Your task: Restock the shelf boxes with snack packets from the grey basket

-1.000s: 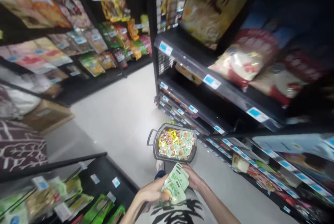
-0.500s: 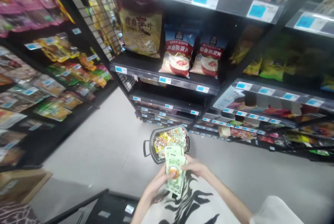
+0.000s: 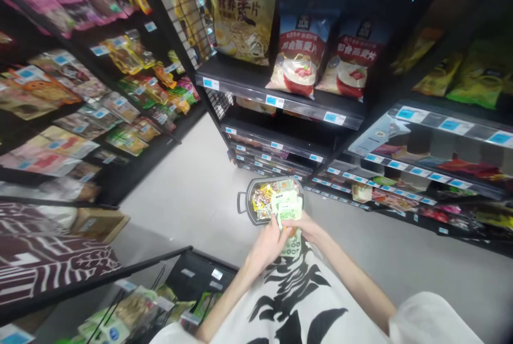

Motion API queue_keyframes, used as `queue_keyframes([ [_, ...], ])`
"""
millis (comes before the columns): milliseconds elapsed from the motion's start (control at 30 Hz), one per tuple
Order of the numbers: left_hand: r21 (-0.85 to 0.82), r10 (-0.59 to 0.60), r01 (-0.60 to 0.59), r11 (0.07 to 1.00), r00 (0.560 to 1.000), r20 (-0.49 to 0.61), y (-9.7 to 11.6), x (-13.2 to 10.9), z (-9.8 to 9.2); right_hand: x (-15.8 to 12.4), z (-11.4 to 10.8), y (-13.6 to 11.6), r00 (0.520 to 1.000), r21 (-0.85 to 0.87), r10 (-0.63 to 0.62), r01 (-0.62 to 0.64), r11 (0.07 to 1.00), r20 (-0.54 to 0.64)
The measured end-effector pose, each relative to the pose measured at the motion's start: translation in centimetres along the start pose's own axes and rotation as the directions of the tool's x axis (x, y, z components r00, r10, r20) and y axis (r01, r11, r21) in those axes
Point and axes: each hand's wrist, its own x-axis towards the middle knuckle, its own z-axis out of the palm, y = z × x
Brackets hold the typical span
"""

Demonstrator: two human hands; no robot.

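Note:
Between my hands are several pale green snack packets (image 3: 289,211), overlapping in a loose stack with an orange picture on the front one. My left hand (image 3: 269,238) is closed on their left side, its thumb across the front. From the right, my right hand (image 3: 308,225) grips the same packets, its fingers laid over the front one. Just beyond them a dark tub with a side handle (image 3: 241,202) holds many small colourful packets (image 3: 261,200). The packets in my hands hide part of its near side.
Ahead, a black shelf (image 3: 240,83) carries a golden cereal bag (image 3: 242,18) and red-and-white oat bags (image 3: 298,58). Snack racks (image 3: 132,98) line the left. A cardboard box (image 3: 98,224) and a low display rack (image 3: 200,274) are at lower left. Grey floor (image 3: 192,194) lies between.
The view has shifted, so shelves and tub appear further right or higher. My left hand has moved up the packets, its thumb now nearer my right fingers. Both hands still hold them.

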Motion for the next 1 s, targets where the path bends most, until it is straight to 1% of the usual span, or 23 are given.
queue_keyframes([
  [67, 0.172, -0.005, 0.005, 0.985, 1.000, 0.000, 0.7, -1.2, -0.9, -0.4, 0.3, 1.0, 0.999, 0.030, 0.037, -0.038, 0.999, 0.025],
  [100, 0.225, 0.002, -0.001, 0.974, 1.000, -0.008, 0.7, -1.8, -1.4, -0.6, 0.5, 1.6, 0.998, 0.043, 0.051, -0.053, 0.998, 0.039],
  [133, 0.247, 0.016, -0.011, 0.969, 1.000, -0.019, 0.6, -2.3, -2.0, -0.9, 0.7, 2.2, 0.996, 0.055, 0.064, -0.067, 0.996, 0.059],
  [167, 0.230, 0.034, -0.025, 0.973, 0.999, -0.037, 0.4, -2.7, -2.6, -1.1, 0.9, 2.8, 0.994, 0.067, 0.077, -0.083, 0.994, 0.081],
  [200, 0.173, 0.055, -0.041, 0.984, 0.995, -0.077, 0.1, -3.0, -3.2, -1.3, 1.0, 3.4, 0.990, 0.078, 0.093, -0.101, 0.992, 0.105],
  [267, -0.008, 0.109, -0.113, 0.994, 0.971, -0.214, -0.7, -3.0, -4.4, -1.5, 1.3, 4.1, 0.982, 0.095, 0.123, -0.137, 0.986, 0.144],
  [333, -0.160, 0.189, -0.263, 0.952, 0.909, -0.370, -1.4, -2.2, -5.2, -1.4, 1.5, 4.3, 0.972, 0.108, 0.148, -0.169, 0.980, 0.184],
  [367, -0.204, 0.250, -0.357, 0.912, 0.875, -0.415, -1.7, -1.6, -5.4, -1.3, 1.7, 4.3, 0.967, 0.108, 0.154, -0.178, 0.978, 0.202],
  [433, -0.286, 0.378, -0.516, 0.807, 0.825, -0.420, -2.1, -0.1, -5.4, -1.0, 2.1, 4.0, 0.959, 0.102, 0.158, -0.186, 0.977, 0.237],
  [467, -0.338, 0.412, -0.557, 0.758, 0.812, -0.413, -2.3, 0.7, -5.3, -0.8, 2.2, 3.9, 0.956, 0.097, 0.159, -0.188, 0.977, 0.246],
  [500, -0.395, 0.416, -0.570, 0.720, 0.811, -0.411, -2.4, 1.4, -5.0, -0.7, 2.4, 3.8, 0.955, 0.093, 0.163, -0.191, 0.977, 0.247],
  [567, -0.486, 0.363, -0.549, 0.681, 0.828, -0.427, -2.8, 2.4, -4.4, -0.6, 2.6, 3.8, 0.953, 0.094, 0.177, -0.205, 0.974, 0.245],
  [667, -0.518, 0.287, -0.505, 0.691, 0.848, -0.445, -3.5, 3.0, -3.5, -0.8, 2.8, 4.2, 0.949, 0.115, 0.201, -0.234, 0.965, 0.244],
  [767, -0.438, 0.263, -0.465, 0.769, 0.856, -0.445, -4.0, 2.8, -3.0, -0.9, 2.9, 4.7, 0.951, 0.114, 0.201, -0.232, 0.966, 0.236],
  [833, -0.347, 0.224, -0.417, 0.840, 0.849, -0.478, -3.9, 2.6, -2.8, -0.9, 3.1, 4.9, 0.960, 0.105, 0.174, -0.201, 0.974, 0.220],
  [867, -0.300, 0.202, -0.393, 0.869, 0.836, -0.509, -3.7, 2.4, -2.8, -0.8, 3.2, 5.0, 0.966, 0.105, 0.160, -0.184, 0.977, 0.204],
  [900, -0.262, 0.178, -0.373, 0.890, 0.814, -0.553, -3.4, 2.3, -2.7, -0.6, 3.3, 5.0, 0.971, 0.105, 0.152, -0.173, 0.979, 0.187],
  [1000, -0.233, 0.107, -0.358, 0.904, 0.718, -0.687, -2.8, 2.2, -2.6, -0.2, 3.4, 5.1, 0.975, 0.092, 0.159, -0.175, 0.980, 0.154],
])
